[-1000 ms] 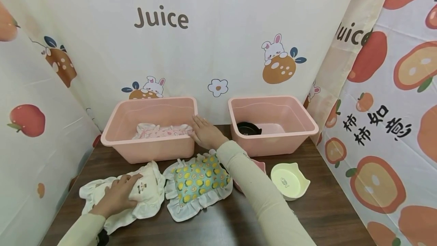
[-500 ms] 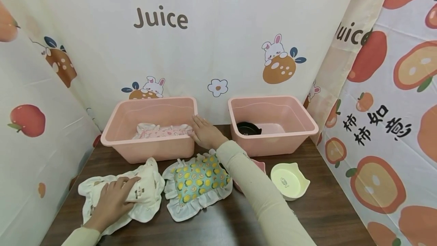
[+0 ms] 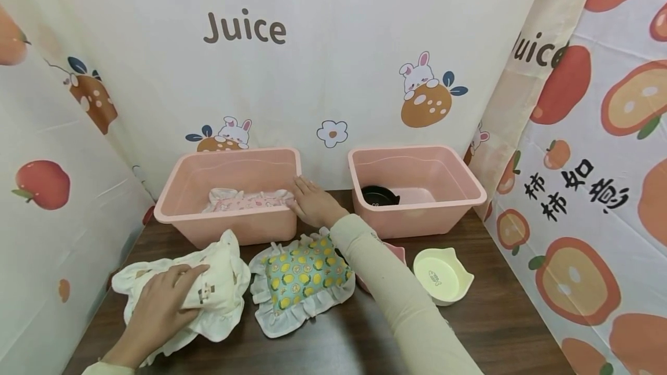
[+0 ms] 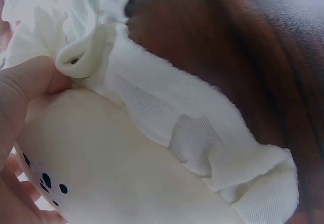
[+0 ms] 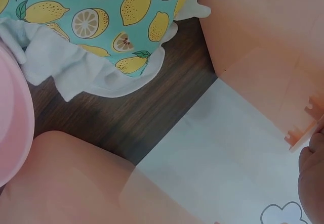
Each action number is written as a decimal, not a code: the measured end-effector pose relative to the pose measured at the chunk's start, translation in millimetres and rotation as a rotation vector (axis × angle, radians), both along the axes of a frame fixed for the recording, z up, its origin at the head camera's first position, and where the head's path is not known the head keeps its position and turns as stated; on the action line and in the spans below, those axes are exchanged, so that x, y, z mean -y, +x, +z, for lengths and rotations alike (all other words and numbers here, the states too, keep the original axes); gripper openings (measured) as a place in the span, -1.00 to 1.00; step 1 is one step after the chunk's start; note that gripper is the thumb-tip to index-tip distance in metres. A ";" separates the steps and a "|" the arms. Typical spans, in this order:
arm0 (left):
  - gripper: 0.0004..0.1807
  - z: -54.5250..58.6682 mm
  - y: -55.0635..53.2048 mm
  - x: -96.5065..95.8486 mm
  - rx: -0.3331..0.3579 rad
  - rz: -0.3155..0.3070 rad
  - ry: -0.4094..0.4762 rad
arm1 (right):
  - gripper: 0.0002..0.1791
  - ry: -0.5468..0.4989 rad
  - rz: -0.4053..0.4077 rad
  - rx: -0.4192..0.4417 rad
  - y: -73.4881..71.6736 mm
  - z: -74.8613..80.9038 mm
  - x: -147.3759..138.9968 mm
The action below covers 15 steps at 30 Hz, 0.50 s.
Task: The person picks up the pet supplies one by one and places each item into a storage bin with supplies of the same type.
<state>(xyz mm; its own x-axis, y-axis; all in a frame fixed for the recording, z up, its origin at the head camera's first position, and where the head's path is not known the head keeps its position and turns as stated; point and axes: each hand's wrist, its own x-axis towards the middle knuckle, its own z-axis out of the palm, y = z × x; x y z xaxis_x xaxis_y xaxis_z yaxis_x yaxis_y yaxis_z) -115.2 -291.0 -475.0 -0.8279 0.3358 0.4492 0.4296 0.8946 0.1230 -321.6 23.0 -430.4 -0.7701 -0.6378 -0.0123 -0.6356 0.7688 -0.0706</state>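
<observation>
My left hand (image 3: 161, 305) grips a cream ruffled cushion (image 3: 221, 274) with small bear prints, its edge lifted on the right side. In the left wrist view my thumb presses beside the frill (image 4: 152, 102), and the fingers bend round the cushion's side. My right hand (image 3: 315, 201) lies with straight fingers against the right end of the left pink tub (image 3: 234, 230). Inside that tub lies a pink ruffled cushion (image 3: 250, 201). Between my arms a teal lemon-print cushion (image 3: 302, 276) with a white frill rests on the table.
A second pink tub (image 3: 417, 221) stands at the back right with a black bowl (image 3: 379, 195) inside. Right of my forearm is a pale yellow cat-eared bowl (image 3: 443, 276); a pink bowl (image 3: 396, 252) is partly hidden under my sleeve. Printed curtains (image 3: 333, 74) enclose the table (image 3: 500, 317).
My left hand has moved a little left and toward me, and the cream cushion has tilted, its far right corner rising. The right hand has stayed at the tub.
</observation>
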 end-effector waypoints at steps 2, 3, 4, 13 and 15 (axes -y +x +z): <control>0.03 7.4 0.4 -1.8 -0.025 -0.007 0.007 | -0.31 0.002 -0.001 -0.004 -0.2 -0.1 -0.3; 0.03 11.1 0.4 -2.8 -0.034 -0.010 0.011 | -0.31 0.002 0.000 -0.004 -0.1 -0.3 -0.4; 0.03 15.0 0.4 -3.6 -0.042 -0.010 0.012 | -0.31 0.000 0.000 -0.005 -0.4 -0.3 -0.6; -0.06 42.7 -9.1 -11.5 -0.151 -0.001 0.058 | -0.31 -0.003 -0.009 0.009 -0.5 -0.9 -0.9; -0.07 47.4 -11.8 -14.4 -0.174 0.022 0.077 | -0.30 -0.002 -0.007 0.011 -0.4 -0.7 -1.1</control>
<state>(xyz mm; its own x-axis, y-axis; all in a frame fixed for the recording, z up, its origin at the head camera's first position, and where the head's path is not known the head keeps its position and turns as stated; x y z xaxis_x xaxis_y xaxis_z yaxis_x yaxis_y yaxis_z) -126.9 -276.6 -427.6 -0.7424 0.2775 0.6098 0.4310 0.8947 0.1176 -322.0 24.1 -431.2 -0.7742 -0.6326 -0.0194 -0.6295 0.7729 -0.0795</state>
